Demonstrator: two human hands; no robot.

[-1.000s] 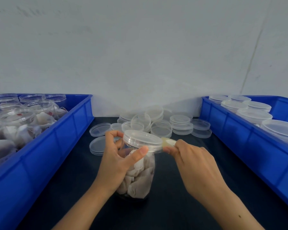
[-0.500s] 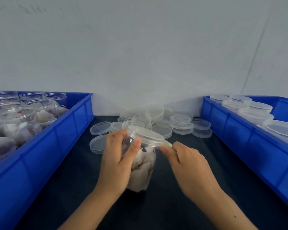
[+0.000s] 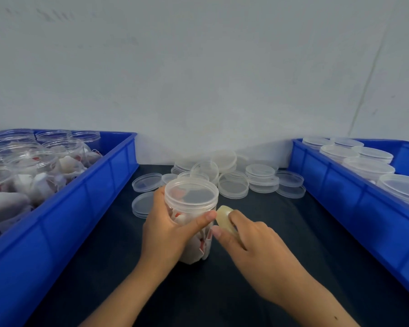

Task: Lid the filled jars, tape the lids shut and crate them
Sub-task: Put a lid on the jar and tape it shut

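Head view — left grip [image 3: 165, 228] round jar [image 3: 191, 208]

My worktop [image 3: 281, 244] is covered in dark cloth. On it sit a blue crate [image 3: 64, 223] of open filled jars at my left, another blue crate [image 3: 354, 204] of lidded jars at my right, loose clear lids [image 3: 234, 182] heaped at the back, and the lidded jar [image 3: 190, 208] standing before me.

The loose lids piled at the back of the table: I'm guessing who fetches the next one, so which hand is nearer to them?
Left. The left hand grips the jar just in front of the loose lids; the right hand holds the tape roll slightly nearer the person.
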